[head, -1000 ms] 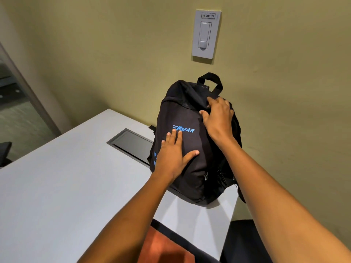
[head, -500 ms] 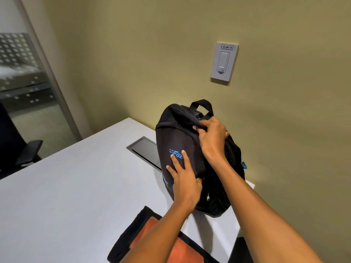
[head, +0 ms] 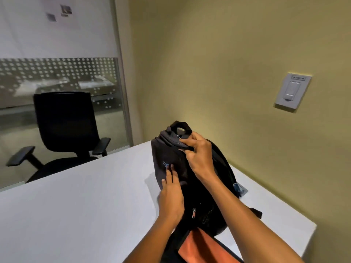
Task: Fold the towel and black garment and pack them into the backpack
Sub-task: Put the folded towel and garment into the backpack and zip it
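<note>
Backpack (head: 205,196) on table (head: 85,205), chair (head: 64,128) behind-left, wall switch (head: 291,92) behind-right

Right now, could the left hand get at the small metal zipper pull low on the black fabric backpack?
Probably yes: the left hand lies flat on the backpack, beside the zipper pull, nothing between.

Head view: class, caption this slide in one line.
Right hand grips the backpack top while left hand steadies its front.

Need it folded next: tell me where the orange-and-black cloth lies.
The orange-and-black cloth lies at the head view's bottom edge on the white table, just in front of the backpack, between the forearms.
</note>
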`<state>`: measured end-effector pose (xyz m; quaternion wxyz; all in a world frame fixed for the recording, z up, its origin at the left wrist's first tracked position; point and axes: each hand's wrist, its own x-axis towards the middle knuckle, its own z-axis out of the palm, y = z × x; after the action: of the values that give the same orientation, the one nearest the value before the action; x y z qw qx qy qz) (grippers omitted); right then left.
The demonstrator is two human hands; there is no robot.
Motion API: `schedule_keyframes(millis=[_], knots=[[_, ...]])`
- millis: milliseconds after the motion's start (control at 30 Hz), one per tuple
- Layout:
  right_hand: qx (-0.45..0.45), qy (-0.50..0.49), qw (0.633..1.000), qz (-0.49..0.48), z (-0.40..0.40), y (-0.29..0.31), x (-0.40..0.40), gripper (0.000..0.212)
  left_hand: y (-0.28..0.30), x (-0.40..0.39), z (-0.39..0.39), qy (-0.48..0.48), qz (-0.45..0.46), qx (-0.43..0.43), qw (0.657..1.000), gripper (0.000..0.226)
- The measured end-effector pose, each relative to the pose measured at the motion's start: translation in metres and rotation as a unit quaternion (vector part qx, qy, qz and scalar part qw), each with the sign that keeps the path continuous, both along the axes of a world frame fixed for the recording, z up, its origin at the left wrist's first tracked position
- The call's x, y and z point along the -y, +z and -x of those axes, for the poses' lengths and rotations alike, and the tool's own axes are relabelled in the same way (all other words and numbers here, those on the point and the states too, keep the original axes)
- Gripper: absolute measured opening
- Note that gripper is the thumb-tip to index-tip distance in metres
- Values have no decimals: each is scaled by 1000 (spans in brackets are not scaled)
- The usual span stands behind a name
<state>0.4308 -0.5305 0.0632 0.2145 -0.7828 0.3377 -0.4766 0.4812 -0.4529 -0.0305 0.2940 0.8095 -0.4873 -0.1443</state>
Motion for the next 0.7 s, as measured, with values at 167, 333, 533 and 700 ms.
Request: schedule_keyframes(millis=[167, 333, 533, 700], knots=[[-38, 130, 990, 24, -74, 2, -59, 36, 2, -53, -56, 98, 38, -78, 991, 74], [-41, 188, 981, 6, -114, 4, -114, 33, -4, -107, -108, 170, 10, -5, 985, 74], [-49, 200, 979, 1, -152, 2, -188, 25, 1, -198, -165, 212, -4, 49, 976, 71], [-38, 166, 984, -47, -165, 20, -239, 11, 24, -272, -208, 153, -1, 83, 985, 66]])
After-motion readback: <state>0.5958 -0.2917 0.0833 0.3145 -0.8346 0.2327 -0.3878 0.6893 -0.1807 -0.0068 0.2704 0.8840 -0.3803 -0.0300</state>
